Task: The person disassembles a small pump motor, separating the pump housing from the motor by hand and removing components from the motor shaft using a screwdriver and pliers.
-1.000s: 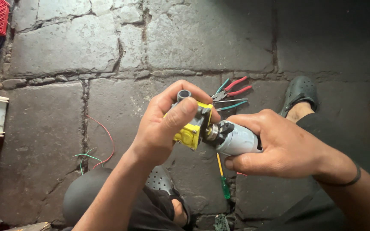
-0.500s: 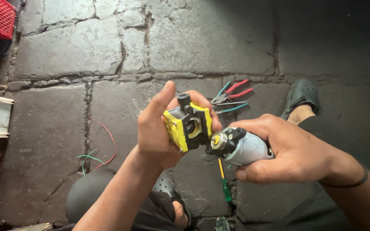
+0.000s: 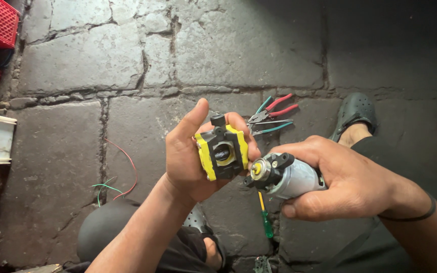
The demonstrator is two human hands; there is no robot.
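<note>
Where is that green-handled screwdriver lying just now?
The green-handled screwdriver lies on the stone floor low in the head view, just below the silver motor held in the right hand.

My left hand (image 3: 190, 156) is raised palm-up, thumb extended upward, fingers (image 3: 238, 126) curled closed in a grip. My right hand (image 3: 350, 184) reaches in from the right, fingers wrapped tight, thumb underneath.
</note>
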